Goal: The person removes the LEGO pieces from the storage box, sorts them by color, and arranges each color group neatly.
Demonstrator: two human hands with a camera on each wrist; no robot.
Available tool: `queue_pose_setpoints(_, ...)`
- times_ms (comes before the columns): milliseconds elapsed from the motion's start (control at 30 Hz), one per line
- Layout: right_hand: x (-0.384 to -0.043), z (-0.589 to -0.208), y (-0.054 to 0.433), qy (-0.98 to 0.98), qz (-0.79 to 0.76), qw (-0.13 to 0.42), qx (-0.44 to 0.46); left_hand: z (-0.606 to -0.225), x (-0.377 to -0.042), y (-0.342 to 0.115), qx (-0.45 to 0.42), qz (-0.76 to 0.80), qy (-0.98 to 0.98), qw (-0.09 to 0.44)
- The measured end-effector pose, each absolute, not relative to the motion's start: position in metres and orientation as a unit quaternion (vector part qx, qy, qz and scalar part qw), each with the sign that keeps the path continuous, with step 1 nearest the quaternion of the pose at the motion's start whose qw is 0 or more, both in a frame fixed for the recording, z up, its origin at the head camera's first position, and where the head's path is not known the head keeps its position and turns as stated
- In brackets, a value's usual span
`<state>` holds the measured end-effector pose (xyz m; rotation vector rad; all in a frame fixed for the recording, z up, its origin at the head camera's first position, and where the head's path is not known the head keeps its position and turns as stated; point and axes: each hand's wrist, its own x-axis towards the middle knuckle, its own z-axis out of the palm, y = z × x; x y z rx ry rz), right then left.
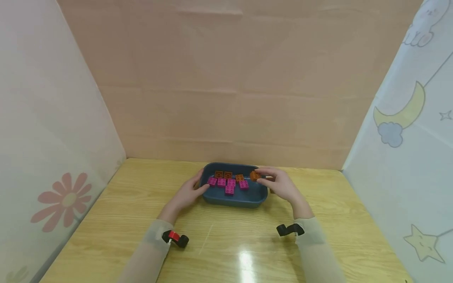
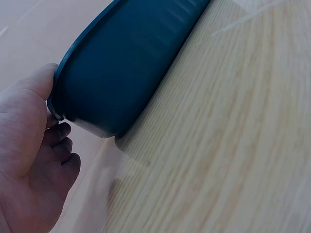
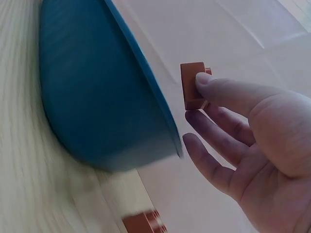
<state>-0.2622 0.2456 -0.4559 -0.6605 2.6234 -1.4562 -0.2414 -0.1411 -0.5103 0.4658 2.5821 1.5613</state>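
Note:
A dark blue plastic basin (image 1: 231,202) stands on the table with several toy building bricks in it. My left hand (image 1: 185,194) grips its left end, thumb over the rim and the other fingers outside, as the left wrist view shows. Above the right end, my right hand (image 1: 283,185) pinches an orange-brown building brick (image 3: 193,83) between thumb and fingers. In the basin, several pink bricks (image 1: 229,190) lie across the middle and left, and 3 orange-brown bricks (image 1: 228,175) lie along the far side.
Another orange-brown brick (image 3: 144,223) lies on the table outside the basin's right end, mostly hidden by my right hand in the head view. The wooden table (image 1: 212,243) ends at a tan cloth backdrop (image 1: 226,118), with patterned cloths on both sides.

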Motion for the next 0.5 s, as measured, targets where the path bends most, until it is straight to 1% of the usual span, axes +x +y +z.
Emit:
queue_pose_setpoints(200,-0.262,-0.456,0.27,0.841,-0.498,0.032,-0.209,-0.512,-0.242,-0.142,0.162,0.511,0.843,0.042)
queue_pose_setpoints(500,-0.26,-0.453,0.302,0.862,-0.471,0.006,-0.186,-0.514,-0.245,-0.143,0.152,0.502,0.85,0.048)
